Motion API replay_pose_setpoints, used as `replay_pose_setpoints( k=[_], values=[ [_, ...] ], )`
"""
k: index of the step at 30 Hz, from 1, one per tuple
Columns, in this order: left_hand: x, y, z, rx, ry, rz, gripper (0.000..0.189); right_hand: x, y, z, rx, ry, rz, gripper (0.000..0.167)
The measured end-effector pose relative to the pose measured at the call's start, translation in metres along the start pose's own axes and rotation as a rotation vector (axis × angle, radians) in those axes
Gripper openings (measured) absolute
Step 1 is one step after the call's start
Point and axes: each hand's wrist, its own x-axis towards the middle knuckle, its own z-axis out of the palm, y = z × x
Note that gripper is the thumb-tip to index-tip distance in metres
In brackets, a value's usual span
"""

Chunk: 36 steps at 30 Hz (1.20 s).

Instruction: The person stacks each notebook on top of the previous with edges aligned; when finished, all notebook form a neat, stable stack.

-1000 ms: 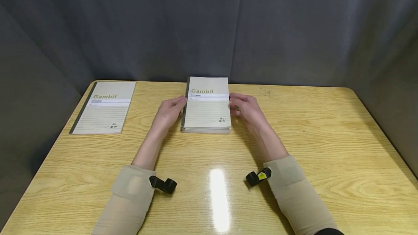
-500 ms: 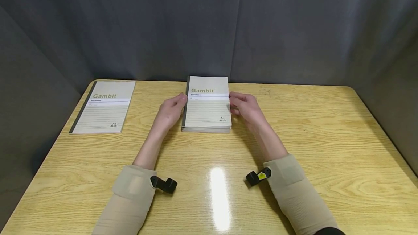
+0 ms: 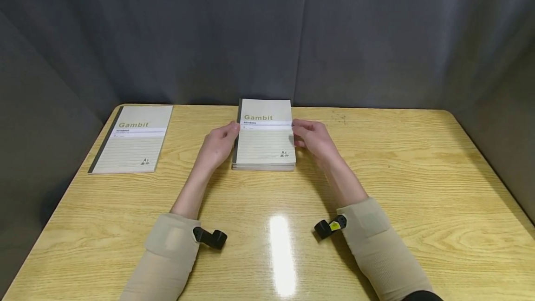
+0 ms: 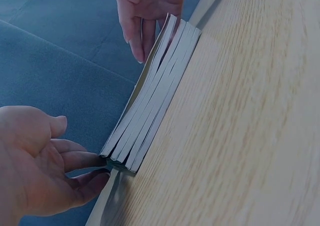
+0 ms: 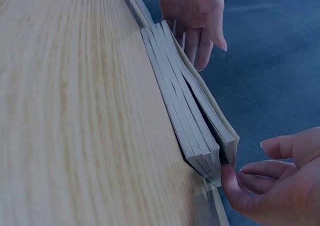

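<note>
A stack of several A5 notebooks [image 3: 267, 140], pale-covered with dark spines, lies on the table at the middle back in the head view. My left hand [image 3: 217, 145] is at the spine side, its extended fingertips [image 4: 102, 161] right at the lower edges and its thumb apart from the stack. On the opposite side is my right hand [image 3: 315, 138]. One of its fingertips [image 5: 230, 178] reaches the corner just below the top notebook [image 5: 227, 131], while the thumb stands clear. A gap shows under that notebook in the right wrist view.
Another matching notebook [image 3: 131, 140] lies flat near the table's back left corner. A dark curtain [image 3: 267, 36] hangs behind the wooden table [image 3: 397, 175]. Small black wrist cameras [image 3: 211, 237] stick out from the sleeves.
The right fingertips have shifted slightly left, closer against the stack. The left hand and the separate notebook stay nearly where they were.
</note>
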Motion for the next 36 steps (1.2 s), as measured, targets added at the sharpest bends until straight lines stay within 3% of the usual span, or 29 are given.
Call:
replay_pose_setpoints(
  k=[13,26,36],
  values=[
    [-0.0022,-0.0011,0.0015,0.027,-0.005,-0.011,0.064,0.0006,0.0038,0.0011,-0.024,-0.009,-0.006,0.049],
    [-0.0009,-0.0009,0.0006,-0.025,0.031,-0.012,0.059,-0.0012,0.0015,0.0036,-0.056,0.007,-0.009,0.049],
    [-0.0003,-0.0012,0.0005,-0.073,0.013,-0.027,0.059,0.0027,0.0057,0.0013,-0.049,0.005,0.002,0.049]
  ],
)
